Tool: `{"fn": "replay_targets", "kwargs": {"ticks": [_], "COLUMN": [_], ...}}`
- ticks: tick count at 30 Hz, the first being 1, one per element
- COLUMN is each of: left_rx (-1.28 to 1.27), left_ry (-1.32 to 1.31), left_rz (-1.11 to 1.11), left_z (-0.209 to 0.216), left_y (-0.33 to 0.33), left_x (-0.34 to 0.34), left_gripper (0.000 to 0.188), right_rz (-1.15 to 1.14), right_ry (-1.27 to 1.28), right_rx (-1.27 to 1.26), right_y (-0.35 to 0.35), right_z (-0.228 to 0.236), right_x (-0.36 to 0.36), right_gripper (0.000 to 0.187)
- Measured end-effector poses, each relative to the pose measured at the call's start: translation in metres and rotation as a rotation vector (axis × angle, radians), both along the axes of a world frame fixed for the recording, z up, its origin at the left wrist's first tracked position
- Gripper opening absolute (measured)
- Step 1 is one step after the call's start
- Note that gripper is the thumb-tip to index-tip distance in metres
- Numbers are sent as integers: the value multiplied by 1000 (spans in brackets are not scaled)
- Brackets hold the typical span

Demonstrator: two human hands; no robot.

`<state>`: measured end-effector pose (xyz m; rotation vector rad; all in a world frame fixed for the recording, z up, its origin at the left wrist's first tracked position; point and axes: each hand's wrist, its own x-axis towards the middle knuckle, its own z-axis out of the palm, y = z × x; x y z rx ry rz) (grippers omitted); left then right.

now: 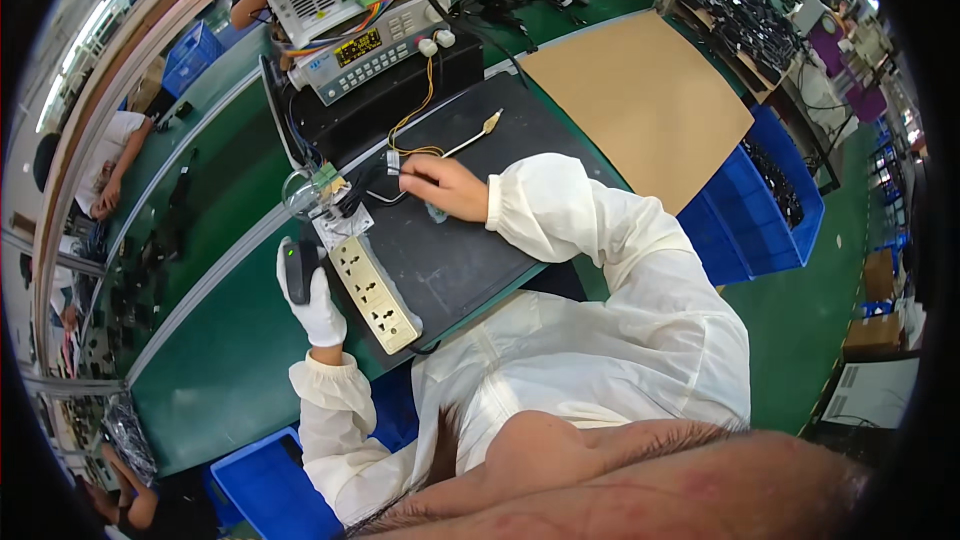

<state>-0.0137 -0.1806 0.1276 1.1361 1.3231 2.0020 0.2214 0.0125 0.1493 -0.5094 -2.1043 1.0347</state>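
Note:
My left hand (322,314), in a white glove, is wrapped round a black power adapter (298,272) with a small green light lit on it. It sits just left of a cream power strip (375,298) with several sockets. My right hand (449,188) is bare and reaches in over the black mat (470,260). Its fingers are closed at a black cable (372,180) that lies bunched beside a white label; the fingertips are partly hidden. Beyond this hand lies a thin white rod with a brass-coloured tip (491,122).
Bench test instruments (370,45) with wires stand on a black box at the back. A brown cardboard sheet (640,100) lies to the right. Blue bins (745,225) hold cables beside the bench. Another person (110,160) sits across at the left.

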Motion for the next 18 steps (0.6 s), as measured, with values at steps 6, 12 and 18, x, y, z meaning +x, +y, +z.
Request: {"fn": "replay_targets", "kwargs": {"ticks": [6,12,18], "left_rx": [-6,117,-37], "left_ry": [513,1297,1121], "left_rz": [-66,-109,25], "left_z": [50,69,45], "left_y": [-5,-6,-18], "left_x": [74,99,49], "left_gripper": [75,76,73], "right_rz": [611,497,3], "right_ry": [196,220,441], "right_rx": [-670,-753,-287], "right_y": [-78,-85,3], "right_z": [24,59,104], "right_x": [20,68,147], "right_gripper": [60,74,56]}}
